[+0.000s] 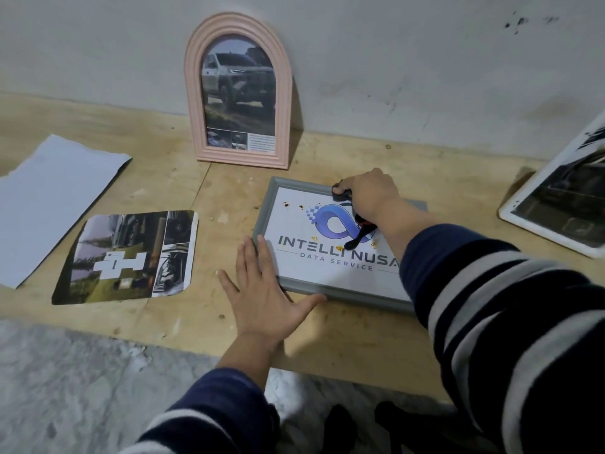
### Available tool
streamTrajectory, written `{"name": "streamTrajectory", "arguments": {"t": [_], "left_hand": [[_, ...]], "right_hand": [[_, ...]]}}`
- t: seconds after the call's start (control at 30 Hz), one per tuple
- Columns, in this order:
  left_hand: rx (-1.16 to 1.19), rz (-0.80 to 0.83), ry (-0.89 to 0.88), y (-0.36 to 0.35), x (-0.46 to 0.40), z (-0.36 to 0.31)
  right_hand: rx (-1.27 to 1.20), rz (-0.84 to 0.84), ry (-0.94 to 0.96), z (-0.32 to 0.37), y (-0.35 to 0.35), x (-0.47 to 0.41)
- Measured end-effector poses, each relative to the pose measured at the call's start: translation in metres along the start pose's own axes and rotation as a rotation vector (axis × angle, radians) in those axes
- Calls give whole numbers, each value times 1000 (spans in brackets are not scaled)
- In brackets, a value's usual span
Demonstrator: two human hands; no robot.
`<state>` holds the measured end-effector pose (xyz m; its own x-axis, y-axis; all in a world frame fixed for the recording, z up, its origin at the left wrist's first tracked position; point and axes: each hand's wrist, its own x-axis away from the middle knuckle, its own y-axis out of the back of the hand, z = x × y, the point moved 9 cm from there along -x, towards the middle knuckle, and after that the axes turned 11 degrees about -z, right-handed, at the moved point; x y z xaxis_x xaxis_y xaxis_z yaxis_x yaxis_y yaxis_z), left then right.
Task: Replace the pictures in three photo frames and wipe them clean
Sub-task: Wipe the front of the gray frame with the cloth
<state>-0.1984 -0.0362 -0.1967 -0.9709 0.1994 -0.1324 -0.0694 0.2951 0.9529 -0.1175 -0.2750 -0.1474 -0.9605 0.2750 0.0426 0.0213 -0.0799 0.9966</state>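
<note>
A grey rectangular frame [294,286] lies flat on the wooden board and shows a logo print with brown spots on its glass. My left hand [262,290] lies flat with straight fingers against the frame's lower left corner. My right hand [366,194] grips a small black tool with a red part [358,227] and holds it on the glass near the frame's top. A pink arched frame [239,93] with a truck picture leans upright against the wall. A white frame [556,198] with a dark picture leans at the right edge.
A loose rounded-corner photo print [127,257] lies left of the grey frame, with a white sheet of paper [52,204] further left. The wooden board [196,322] ends at a grey marbled floor [82,388] in front.
</note>
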Motion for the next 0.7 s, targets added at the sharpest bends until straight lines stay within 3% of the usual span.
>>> {"name": "streamTrajectory", "arguments": {"t": [0.27,0.7], "left_hand": [[-34,-25,76,0,4,3],[-51,-30,73,1,6,-1]], "right_hand": [[-42,22,-1,-13,0,-1],[-39,32,-223,-122,-1,40]]}}
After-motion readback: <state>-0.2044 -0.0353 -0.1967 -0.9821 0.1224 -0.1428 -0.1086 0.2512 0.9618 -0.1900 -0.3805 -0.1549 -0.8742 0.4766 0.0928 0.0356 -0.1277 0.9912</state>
